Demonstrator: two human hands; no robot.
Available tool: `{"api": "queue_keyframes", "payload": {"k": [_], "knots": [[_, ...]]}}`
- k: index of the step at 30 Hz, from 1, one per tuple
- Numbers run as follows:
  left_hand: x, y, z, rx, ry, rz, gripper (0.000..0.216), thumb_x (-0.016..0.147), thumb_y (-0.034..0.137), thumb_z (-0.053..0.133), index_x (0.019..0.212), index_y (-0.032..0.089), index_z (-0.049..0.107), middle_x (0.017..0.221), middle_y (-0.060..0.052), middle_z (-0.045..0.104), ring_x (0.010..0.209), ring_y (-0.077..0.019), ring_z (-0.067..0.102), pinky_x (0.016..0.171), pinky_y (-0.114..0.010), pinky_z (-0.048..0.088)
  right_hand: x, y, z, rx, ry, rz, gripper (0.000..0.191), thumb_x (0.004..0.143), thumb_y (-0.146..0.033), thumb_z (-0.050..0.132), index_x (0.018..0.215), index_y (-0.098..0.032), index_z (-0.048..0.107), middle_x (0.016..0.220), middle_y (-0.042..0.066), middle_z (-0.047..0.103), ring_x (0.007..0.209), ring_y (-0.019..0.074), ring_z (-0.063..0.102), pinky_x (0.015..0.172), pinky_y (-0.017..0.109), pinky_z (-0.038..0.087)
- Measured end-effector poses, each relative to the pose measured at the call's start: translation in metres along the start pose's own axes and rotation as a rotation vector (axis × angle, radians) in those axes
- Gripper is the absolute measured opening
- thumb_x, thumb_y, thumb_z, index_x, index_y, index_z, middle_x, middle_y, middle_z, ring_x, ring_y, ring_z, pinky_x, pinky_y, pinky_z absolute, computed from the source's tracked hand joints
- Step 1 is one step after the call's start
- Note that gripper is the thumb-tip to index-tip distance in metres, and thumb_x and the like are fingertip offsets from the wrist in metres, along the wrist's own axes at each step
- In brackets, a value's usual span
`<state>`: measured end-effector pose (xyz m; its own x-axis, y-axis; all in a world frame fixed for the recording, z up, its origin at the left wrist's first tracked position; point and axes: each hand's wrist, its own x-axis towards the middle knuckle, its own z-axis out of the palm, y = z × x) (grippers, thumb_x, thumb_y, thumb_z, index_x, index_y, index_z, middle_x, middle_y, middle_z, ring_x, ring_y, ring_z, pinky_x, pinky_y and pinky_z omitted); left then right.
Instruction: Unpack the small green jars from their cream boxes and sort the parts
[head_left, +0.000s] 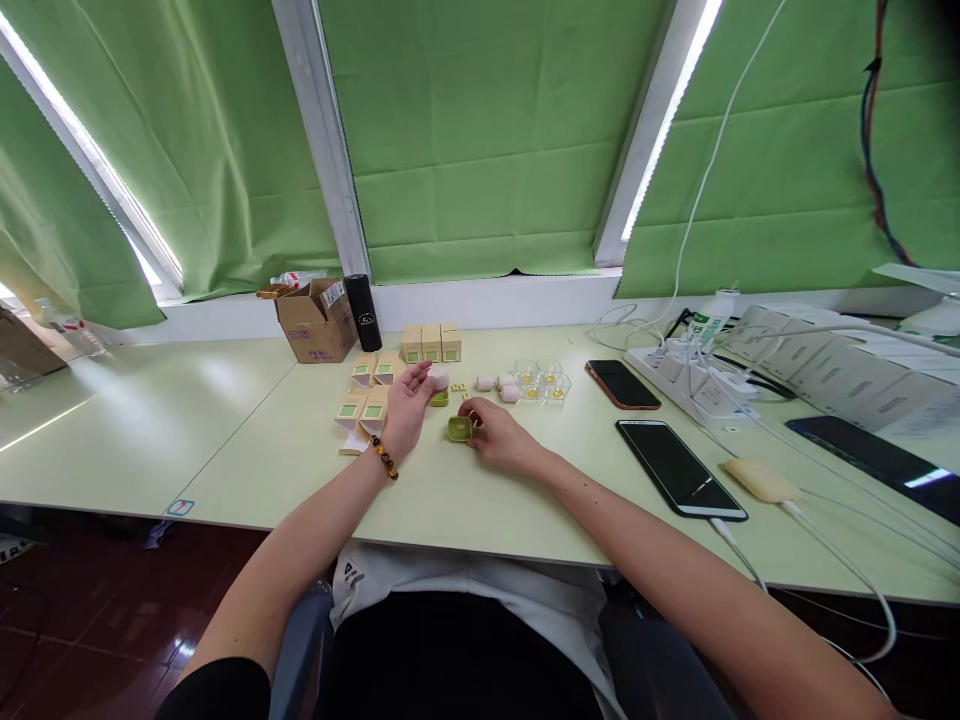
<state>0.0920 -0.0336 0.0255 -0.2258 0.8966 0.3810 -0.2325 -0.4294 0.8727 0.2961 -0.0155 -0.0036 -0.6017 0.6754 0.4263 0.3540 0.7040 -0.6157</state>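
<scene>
In the head view my left hand (406, 408) has its thumb and fingertips closed on a small pale pink, rounded piece (438, 378). Just below that piece a small green container (439, 398) is partly visible. My right hand (504, 436) grips a small square green cup (460, 429) by its right side, with the opening toward me. Between and beyond the hands lie several tiny yellowish pieces (459, 391). More pale pink pieces (509, 393) rest to their right, beside clear round cups (541, 380) with yellow bits in them.
Small cream boxes with green windows stand left (350, 410) and behind (431, 343). Farther back are a cardboard box (319, 325) and a black bottle (363, 313). Phones (679, 466), a power strip (686, 382), cables and white boxes (832, 365) occupy the right side.
</scene>
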Motion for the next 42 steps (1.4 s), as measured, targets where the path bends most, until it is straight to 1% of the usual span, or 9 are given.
{"api": "queue_keyframes", "payload": {"k": [4, 8, 15, 19, 23, 27, 31, 37, 42], "knots": [[-0.005, 0.000, 0.002, 0.297, 0.010, 0.194, 0.046, 0.079, 0.032, 0.087, 0.118, 0.018, 0.067, 0.121, -0.011, 0.072, 0.113, -0.0224, 0.069, 0.103, -0.042, 0.058, -0.002, -0.004, -0.005, 0.001, -0.069, 0.020, 0.044, 0.070, -0.006, 0.068, 0.109, -0.022, 0.057, 0.112, 0.007, 0.065, 0.086, 0.0190, 0.063, 0.076, 0.034, 0.054], [-0.011, -0.003, 0.005, 0.442, -0.023, 0.321, 0.040, 0.079, 0.029, 0.085, 0.114, 0.020, 0.068, 0.120, -0.009, 0.072, 0.112, -0.0222, 0.069, 0.103, -0.042, 0.057, -0.001, -0.006, -0.009, -0.019, -0.044, 0.017, 0.045, 0.074, -0.018, 0.077, 0.114, -0.024, 0.058, 0.119, 0.007, 0.067, 0.101, 0.0245, 0.066, 0.084, 0.039, 0.054], [-0.017, -0.005, 0.014, 0.280, -0.156, 0.186, 0.045, 0.084, 0.041, 0.084, 0.118, 0.020, 0.063, 0.120, -0.012, 0.073, 0.113, -0.0236, 0.072, 0.106, -0.045, 0.058, 0.006, -0.012, -0.009, 0.179, 0.354, -0.021, 0.041, 0.086, -0.030, 0.072, 0.124, -0.027, 0.058, 0.124, 0.009, 0.070, 0.114, 0.0272, 0.064, 0.091, 0.044, 0.054], [-0.022, -0.005, 0.020, 0.227, -0.251, 0.142, 0.048, 0.089, 0.042, 0.080, 0.126, 0.020, 0.057, 0.123, -0.015, 0.074, 0.117, -0.0250, 0.072, 0.105, -0.045, 0.058, 0.008, -0.018, -0.008, 0.181, 0.440, -0.044, 0.032, 0.087, -0.035, 0.075, 0.116, -0.027, 0.063, 0.122, 0.009, 0.071, 0.115, 0.0281, 0.063, 0.093, 0.044, 0.053], [-0.024, -0.004, 0.019, 0.287, -0.298, 0.165, 0.043, 0.097, 0.032, 0.068, 0.135, 0.021, 0.049, 0.133, -0.016, 0.071, 0.128, -0.0244, 0.068, 0.112, -0.046, 0.054, 0.010, -0.014, -0.011, 0.183, 0.471, -0.041, 0.028, 0.089, -0.032, 0.071, 0.115, -0.027, 0.062, 0.123, 0.008, 0.071, 0.113, 0.0271, 0.064, 0.096, 0.045, 0.052], [-0.021, -0.005, 0.012, 0.507, -0.182, 0.259, 0.035, 0.097, 0.019, 0.061, 0.132, 0.022, 0.053, 0.134, -0.014, 0.070, 0.129, -0.0240, 0.066, 0.112, -0.048, 0.053, 0.015, 0.006, -0.018, -0.078, 0.496, 0.006, 0.026, 0.088, -0.022, 0.064, 0.114, -0.025, 0.065, 0.116, 0.011, 0.073, 0.115, 0.0322, 0.061, 0.099, 0.050, 0.051], [-0.017, -0.006, 0.006, 0.690, -0.090, 0.322, 0.027, 0.094, 0.012, 0.059, 0.120, 0.021, 0.061, 0.121, -0.012, 0.073, 0.118, -0.0242, 0.068, 0.102, -0.047, 0.056, 0.017, 0.028, -0.019, -0.357, 0.410, 0.019, 0.029, 0.087, -0.015, 0.064, 0.114, -0.023, 0.069, 0.114, 0.012, 0.075, 0.114, 0.0358, 0.058, 0.100, 0.053, 0.047], [-0.019, -0.007, 0.005, 0.805, -0.086, 0.334, 0.026, 0.092, 0.008, 0.058, 0.114, 0.021, 0.066, 0.116, -0.010, 0.073, 0.116, -0.0246, 0.065, 0.099, -0.046, 0.056, 0.019, 0.041, -0.014, -0.563, 0.408, 0.037, 0.031, 0.090, -0.012, 0.059, 0.116, -0.023, 0.073, 0.125, 0.014, 0.071, 0.126, 0.0367, 0.051, 0.109, 0.054, 0.042], [-0.019, -0.009, 0.005, 0.825, -0.088, 0.351, 0.025, 0.093, 0.008, 0.059, 0.112, 0.021, 0.066, 0.114, -0.009, 0.072, 0.117, -0.0244, 0.064, 0.101, -0.046, 0.055, 0.022, 0.048, -0.013, -0.670, 0.389, 0.025, 0.027, 0.091, -0.015, 0.060, 0.111, -0.023, 0.076, 0.131, 0.016, 0.064, 0.133, 0.0376, 0.045, 0.110, 0.056, 0.041]]}}
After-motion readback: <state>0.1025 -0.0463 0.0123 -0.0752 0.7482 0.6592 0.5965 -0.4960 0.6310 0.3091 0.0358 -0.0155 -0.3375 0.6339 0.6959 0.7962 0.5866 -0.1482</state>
